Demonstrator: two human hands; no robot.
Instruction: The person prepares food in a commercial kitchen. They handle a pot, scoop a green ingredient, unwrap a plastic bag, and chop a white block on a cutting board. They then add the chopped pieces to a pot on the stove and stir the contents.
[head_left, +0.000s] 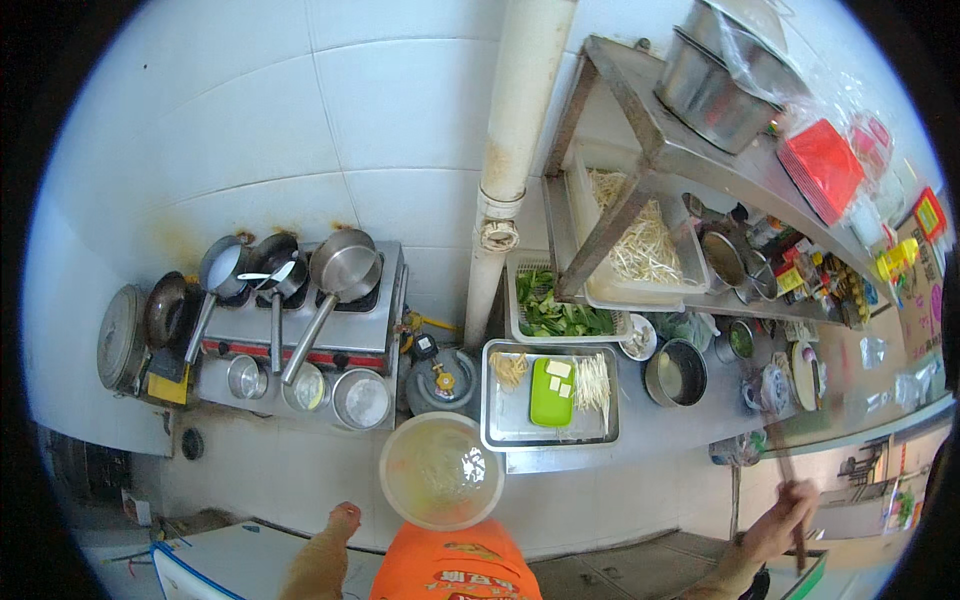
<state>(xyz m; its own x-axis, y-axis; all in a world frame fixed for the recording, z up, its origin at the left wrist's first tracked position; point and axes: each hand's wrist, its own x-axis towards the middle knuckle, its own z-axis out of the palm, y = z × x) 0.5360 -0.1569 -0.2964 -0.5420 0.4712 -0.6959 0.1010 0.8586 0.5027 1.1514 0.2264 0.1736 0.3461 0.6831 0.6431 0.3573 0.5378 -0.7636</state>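
Observation:
My left hand (346, 517) hangs low with its fingers curled, and nothing shows in it. It is left of a round pale basin (442, 472) of water, below the stove. On the right side, my right hand (796, 504) grips a long brown stick (780, 450), perhaps chopsticks; its upper part is blurred. Before me a steel tray (499, 429) bears noodle-like strips (509, 370), a green plastic dish (551, 412) with white blocks (559, 368), and a bundle of enoki mushrooms (592, 390).
A gas stove (375, 330) at left bears several pans, including a steel saucepan (345, 262). A gas cylinder (442, 382) stands beside it. Behind the tray are a basket of leafy greens (570, 322) and a shelf (645, 112) with bean sprouts (645, 244). A pot (675, 373) stands right.

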